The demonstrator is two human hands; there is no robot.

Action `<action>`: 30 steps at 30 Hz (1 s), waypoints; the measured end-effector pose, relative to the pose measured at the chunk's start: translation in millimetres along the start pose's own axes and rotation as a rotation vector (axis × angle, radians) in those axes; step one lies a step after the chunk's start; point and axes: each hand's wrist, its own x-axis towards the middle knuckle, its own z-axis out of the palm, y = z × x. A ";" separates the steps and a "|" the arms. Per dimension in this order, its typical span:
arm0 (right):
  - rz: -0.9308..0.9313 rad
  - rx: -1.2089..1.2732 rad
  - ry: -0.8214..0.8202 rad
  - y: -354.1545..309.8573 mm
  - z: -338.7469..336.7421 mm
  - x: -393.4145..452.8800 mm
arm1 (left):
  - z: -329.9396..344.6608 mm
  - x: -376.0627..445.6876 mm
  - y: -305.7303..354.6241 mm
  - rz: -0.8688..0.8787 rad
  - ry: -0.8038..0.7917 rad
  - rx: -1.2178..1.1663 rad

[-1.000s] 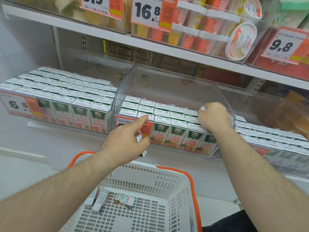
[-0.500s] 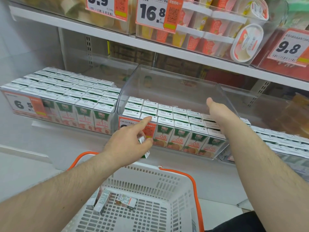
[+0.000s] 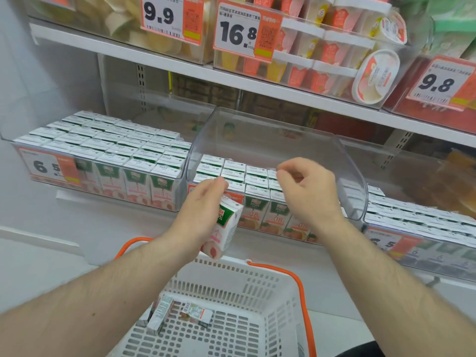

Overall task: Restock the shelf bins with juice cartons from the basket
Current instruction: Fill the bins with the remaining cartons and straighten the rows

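Two bare hands are up in front of the middle shelf bin, a clear plastic tub whose front rows are packed with small juice cartons. The left hand has its grip closed around one juice carton, held tilted just in front of the bin's lower edge, touching nothing else that I can see; the palm covers the carton's far side, so only the green label and pinkish bottom show. The right hand hovers over the bin's front rows with fingers loosely curled and thumb near the forefinger. It seems to hold nothing, though whether something tiny is pinched there is hard to make out.

Below, the white basket with orange handles sits low between the forearms, its near edge cut off by the frame. Three or so loose cartons lie flat on its slotted floor, partly hidden by the left forearm.

To the left, another bin is full of cartons behind a price tag reading 6.5. To the right, a third bin is cut off at the edge and blurred; its label cannot be fully read. The back of the middle bin looks bare, but reflections muddle it. Upper shelf tubs show cups and tags of 9.9, 16.8 and 9.8.
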 end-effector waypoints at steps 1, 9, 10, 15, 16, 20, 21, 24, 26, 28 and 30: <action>0.025 0.084 -0.090 -10.4 4.4 -5.8 | -1.0 0.2 1.4 -0.075 0.012 -0.048; 0.087 0.270 -0.485 -39.2 44.3 -37.3 | -16.7 -11.0 7.0 -0.232 -0.084 -0.323; 0.114 0.329 -0.483 -39.5 46.3 -37.0 | -20.4 -11.6 7.7 -0.243 -0.115 -0.335; 0.377 0.654 -0.472 -42.1 50.2 -36.2 | -44.4 -9.2 8.8 -0.203 -0.239 -0.227; 0.422 0.707 -0.463 -43.1 51.3 -35.9 | -50.2 -9.0 8.5 -0.179 -0.258 -0.173; 0.550 0.907 -0.447 -49.9 57.7 -35.4 | -74.9 -12.3 3.5 -0.132 -0.272 -0.078; 0.562 0.933 -0.454 -52.2 59.2 -35.5 | -79.5 -12.9 3.4 -0.120 -0.263 -0.070; 0.531 0.874 -0.466 -62.6 63.5 -33.3 | -90.8 -11.0 4.5 -0.051 -0.241 -0.065; 0.483 0.782 -0.461 -73.9 67.6 -28.5 | -98.4 -7.5 6.1 0.016 -0.216 -0.046; 0.431 0.675 -0.462 -88.4 74.3 -23.1 | -105.5 -4.1 7.5 0.082 -0.182 -0.007; 0.377 0.609 -0.446 -103.8 80.6 -15.8 | -111.9 -1.1 11.1 0.147 -0.138 0.023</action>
